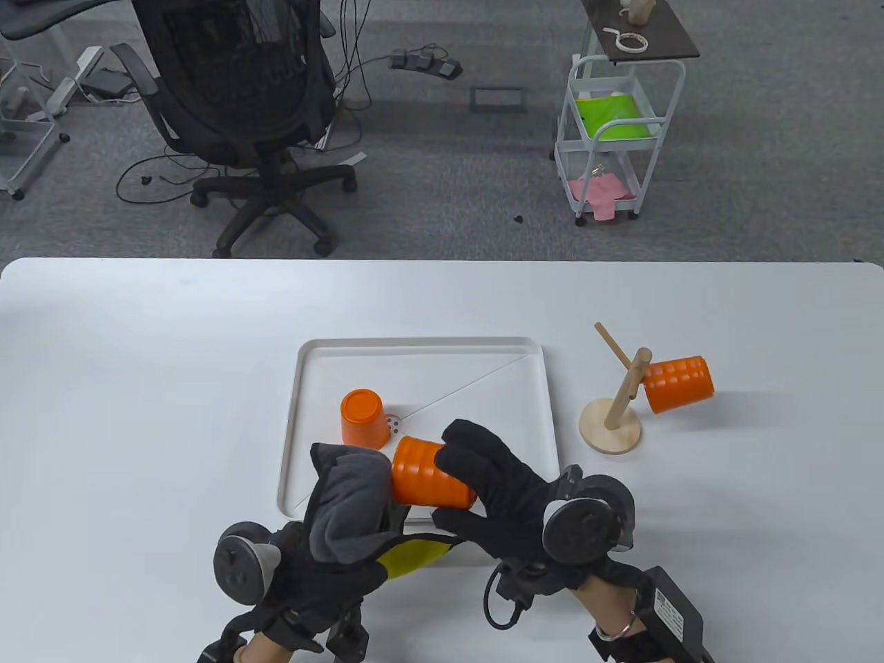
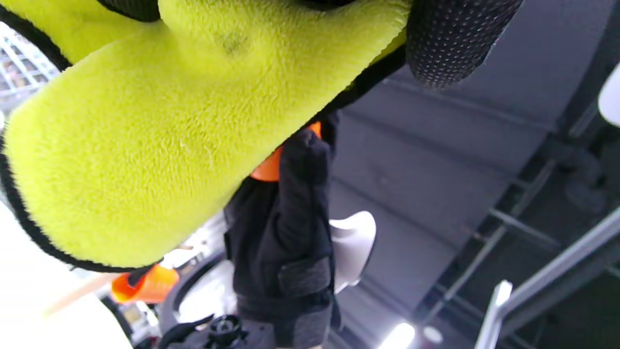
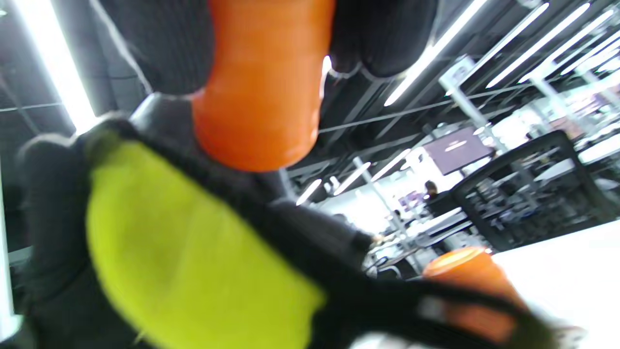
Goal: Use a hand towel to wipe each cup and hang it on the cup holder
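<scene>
Over the near edge of the white tray [image 1: 421,352], my right hand [image 1: 476,476] grips a ribbed orange cup [image 1: 428,476] lying sideways; its smooth-looking side fills the top of the right wrist view as the cup [image 3: 261,82]. My left hand [image 1: 345,511] holds the hand towel [image 1: 349,501], grey outside and yellow-green inside, bunched against the cup's left end. The towel [image 2: 160,131] covers most of the left wrist view. A second orange cup [image 1: 362,418] stands upside down in the tray. A third, ribbed cup [image 1: 677,383] hangs on the wooden cup holder [image 1: 611,425], right of the tray.
The holder's other peg [image 1: 611,342] sticks up to the left and is bare. Beyond the table's far edge stand an office chair [image 1: 235,90] and a white trolley [image 1: 611,131]. Bare white table lies left of the tray.
</scene>
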`<state>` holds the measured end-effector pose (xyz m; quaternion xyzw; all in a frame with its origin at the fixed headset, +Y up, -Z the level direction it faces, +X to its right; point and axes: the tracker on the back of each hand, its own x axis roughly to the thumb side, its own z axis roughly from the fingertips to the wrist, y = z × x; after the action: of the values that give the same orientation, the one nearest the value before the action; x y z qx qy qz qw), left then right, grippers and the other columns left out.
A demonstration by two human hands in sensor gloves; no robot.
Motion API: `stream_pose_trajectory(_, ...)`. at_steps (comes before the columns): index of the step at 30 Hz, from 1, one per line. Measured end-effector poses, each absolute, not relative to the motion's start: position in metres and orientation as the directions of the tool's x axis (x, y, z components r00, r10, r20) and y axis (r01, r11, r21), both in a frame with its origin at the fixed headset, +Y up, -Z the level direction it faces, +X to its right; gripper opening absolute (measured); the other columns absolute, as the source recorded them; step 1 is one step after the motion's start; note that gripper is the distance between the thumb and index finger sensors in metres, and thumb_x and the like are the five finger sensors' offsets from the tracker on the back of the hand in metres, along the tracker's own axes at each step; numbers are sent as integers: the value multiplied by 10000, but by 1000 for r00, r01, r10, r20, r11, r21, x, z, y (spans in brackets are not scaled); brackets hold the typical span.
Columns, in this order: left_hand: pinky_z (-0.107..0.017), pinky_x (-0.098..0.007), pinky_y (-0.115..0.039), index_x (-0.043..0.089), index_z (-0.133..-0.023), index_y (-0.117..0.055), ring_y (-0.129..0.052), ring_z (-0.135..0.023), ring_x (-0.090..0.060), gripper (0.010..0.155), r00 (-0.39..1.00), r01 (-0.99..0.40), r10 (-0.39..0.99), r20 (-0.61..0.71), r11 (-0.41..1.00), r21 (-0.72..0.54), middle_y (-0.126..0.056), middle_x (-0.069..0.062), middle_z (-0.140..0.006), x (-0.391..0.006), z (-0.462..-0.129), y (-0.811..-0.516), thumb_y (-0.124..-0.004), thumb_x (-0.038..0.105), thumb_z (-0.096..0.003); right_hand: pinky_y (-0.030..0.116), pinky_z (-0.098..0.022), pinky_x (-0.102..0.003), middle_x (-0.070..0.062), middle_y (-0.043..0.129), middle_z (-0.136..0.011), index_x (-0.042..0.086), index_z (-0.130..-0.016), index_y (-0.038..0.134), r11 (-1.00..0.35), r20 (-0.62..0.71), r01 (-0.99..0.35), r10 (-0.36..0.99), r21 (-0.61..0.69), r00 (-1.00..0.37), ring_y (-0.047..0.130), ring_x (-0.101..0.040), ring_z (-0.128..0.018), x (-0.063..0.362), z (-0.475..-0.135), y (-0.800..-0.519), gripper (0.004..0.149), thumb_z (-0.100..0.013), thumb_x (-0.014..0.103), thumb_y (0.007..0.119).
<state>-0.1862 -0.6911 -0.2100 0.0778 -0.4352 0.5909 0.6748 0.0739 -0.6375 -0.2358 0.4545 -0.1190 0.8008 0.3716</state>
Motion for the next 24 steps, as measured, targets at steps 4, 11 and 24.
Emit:
stream_pose_trajectory(4,-758,-672,-403,453,-1164,-133,-136,-1173,-292,775,-234,-861,793,562,100,-499,-135,137,-1306,-188,-215,-697,-669,611,-628,702,-719,-467,-132,387,-1176,429,-1090,355,-774,874,-625,370,102,-315,645,-404,-975,60,-225,-641,742,-510,449,818)
stream_pose_trajectory(11,-668,-689,-573,456,-1162,-86,-287,-1082,-548,811,-385,-782,891,241,-176,-598,-170,-60,-1303,-177,-221,-721,-643,693,-622,707,-744,-461,-96,402,-1181,457,-1056,396,-859,937,-478,-4,-182,-350,637,-394,-1007,39,-196,-645,755,-469,387,866)
stream_pose_trajectory(24,-567,-414,-797,401,-1152,-199,-497,-1046,-402,725,-341,-793,903,262,-127,-596,-304,-85,-1227,-172,-219,-723,-641,668,-644,864,-576,-347,-207,602,-1068,191,-1108,313,-834,887,-475,-39,-283,-461,879,-336,-793,36,-195,-645,870,-456,540,772)
